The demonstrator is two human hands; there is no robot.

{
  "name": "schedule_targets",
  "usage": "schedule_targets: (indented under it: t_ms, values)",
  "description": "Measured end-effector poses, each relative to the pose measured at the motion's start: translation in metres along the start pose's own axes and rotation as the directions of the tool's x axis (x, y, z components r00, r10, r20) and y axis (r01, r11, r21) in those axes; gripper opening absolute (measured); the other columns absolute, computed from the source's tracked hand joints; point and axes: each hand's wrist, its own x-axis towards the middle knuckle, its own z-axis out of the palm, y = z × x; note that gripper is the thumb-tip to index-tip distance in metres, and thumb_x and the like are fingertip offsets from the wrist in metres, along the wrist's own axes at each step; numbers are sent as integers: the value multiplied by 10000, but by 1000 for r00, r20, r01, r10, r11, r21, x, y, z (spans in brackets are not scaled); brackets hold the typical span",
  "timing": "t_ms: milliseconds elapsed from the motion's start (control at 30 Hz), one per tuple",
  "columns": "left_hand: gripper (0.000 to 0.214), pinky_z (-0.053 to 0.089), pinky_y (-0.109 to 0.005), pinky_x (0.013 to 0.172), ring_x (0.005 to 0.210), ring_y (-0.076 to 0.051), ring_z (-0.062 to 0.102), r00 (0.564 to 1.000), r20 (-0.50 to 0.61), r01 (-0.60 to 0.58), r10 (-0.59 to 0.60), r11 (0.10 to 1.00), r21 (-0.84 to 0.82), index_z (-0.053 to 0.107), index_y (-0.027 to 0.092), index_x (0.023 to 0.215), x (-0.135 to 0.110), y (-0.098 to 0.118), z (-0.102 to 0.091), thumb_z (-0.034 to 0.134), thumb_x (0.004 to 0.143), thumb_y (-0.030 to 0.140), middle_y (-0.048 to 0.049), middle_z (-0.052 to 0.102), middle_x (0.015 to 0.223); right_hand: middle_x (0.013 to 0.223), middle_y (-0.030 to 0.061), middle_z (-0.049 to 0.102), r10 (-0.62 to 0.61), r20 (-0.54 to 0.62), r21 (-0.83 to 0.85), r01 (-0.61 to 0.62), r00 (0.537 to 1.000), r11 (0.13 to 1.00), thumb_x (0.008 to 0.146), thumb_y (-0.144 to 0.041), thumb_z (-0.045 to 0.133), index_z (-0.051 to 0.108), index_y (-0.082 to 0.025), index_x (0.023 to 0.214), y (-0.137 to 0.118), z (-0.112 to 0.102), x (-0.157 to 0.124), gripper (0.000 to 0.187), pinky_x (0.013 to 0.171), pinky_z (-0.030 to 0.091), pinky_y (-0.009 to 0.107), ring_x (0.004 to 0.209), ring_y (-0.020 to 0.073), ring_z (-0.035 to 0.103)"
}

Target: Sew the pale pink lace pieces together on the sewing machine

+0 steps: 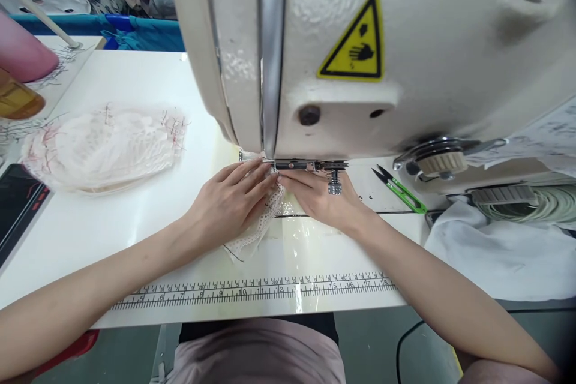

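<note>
My left hand [228, 198] lies over a strip of white lace [265, 220] beside the presser area of a sewing machine [333, 114]. Its fingers are stretched out and rest on the fabric, pressing it to the bed. From the other side my right hand [321, 195] reaches in, fingers extended flat toward the same lace. Part of those fingers is hidden by the machine's metal attachment [310, 165]. One end of the lace, with a dark loose thread, hangs out below my left hand. The needle is hard to make out.
Stacked white lace pieces [108, 147] lie on the left. Green-handled thread snips [402, 191] rest right of my right hand, near white cloth [472, 252]. A printed ruler [252, 294] runs along the table's front edge. A dark device [20, 207] and a pink thread cone [27, 48] are far left.
</note>
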Motion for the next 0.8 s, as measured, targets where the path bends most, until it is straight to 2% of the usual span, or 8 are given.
schedule_targets:
  t_ms: [133, 200, 333, 400, 467, 600, 700, 800]
  values:
    - [292, 517, -378, 812, 1088, -254, 644, 996, -47, -72, 73, 997, 20, 657, 169, 1202, 3, -8, -21, 511, 971, 271, -46, 692, 1231, 1144, 5, 712, -75, -97, -75, 68, 992, 995, 903, -67, 474, 695, -206, 1062, -2, -5, 2, 306, 726, 439, 321, 867, 152, 640]
    - [339, 513, -374, 733, 999, -243, 658, 980, -61, -190, 189, 982, -19, 685, 162, 1137, -3, -15, -33, 510, 969, 399, -49, 716, 1179, 1124, -12, 718, -103, -119, -83, 93, 988, 992, 888, -35, 472, 691, -199, 1046, -2, -6, 3, 316, 696, 415, 313, 856, 137, 638]
    - [548, 479, -349, 591, 944, -220, 654, 877, -19, -481, 481, 877, 0, 668, 144, 1159, -35, -23, -44, 467, 936, 602, -76, 691, 1229, 1080, -22, 724, -120, -129, -55, 114, 984, 992, 892, -36, 470, 689, -193, 1021, -4, -8, 4, 298, 674, 387, 300, 866, 115, 639]
    - [312, 504, -322, 632, 978, -196, 654, 891, -16, -452, 453, 891, 41, 650, 162, 1164, -52, -20, -44, 588, 937, 366, -47, 691, 1233, 1077, -26, 722, -107, -135, -21, 105, 985, 994, 885, -35, 464, 685, -195, 1021, -4, -7, 3, 305, 665, 376, 301, 847, 108, 636]
    - [239, 528, -293, 684, 1005, -191, 662, 952, -41, -304, 304, 953, -8, 627, 151, 1144, -61, -14, -45, 587, 909, 133, -58, 704, 1196, 1117, -17, 709, -90, -127, 26, 94, 988, 995, 850, -21, 452, 673, -197, 1056, -4, -5, 1, 350, 657, 364, 306, 836, 114, 630]
    - [181, 505, -247, 549, 787, -148, 692, 999, 18, 52, -50, 987, -152, 580, 128, 1091, -48, -8, -57, 449, 966, 129, -98, 702, 1153, 1104, 1, 699, -115, -139, 139, 134, 984, 981, 810, -51, 462, 665, -194, 1049, -1, 3, 0, 345, 644, 355, 309, 830, 137, 620]
    - [190, 443, -287, 469, 669, -180, 658, 998, 50, -19, 24, 995, -102, 589, 129, 1039, -24, -14, -62, 427, 964, 195, -85, 720, 959, 970, -12, 710, -136, -162, 163, 162, 977, 973, 886, -115, 509, 675, -202, 971, 1, 4, 2, 206, 660, 375, 302, 820, 127, 612]
    - [231, 462, -317, 553, 713, -214, 639, 987, 80, -137, 141, 989, -45, 615, 121, 1017, -3, -20, -50, 428, 881, 102, -80, 684, 845, 942, -22, 710, -132, -147, 126, 151, 980, 980, 924, -153, 523, 677, -219, 965, 1, 0, 3, 172, 658, 382, 297, 806, 115, 601]
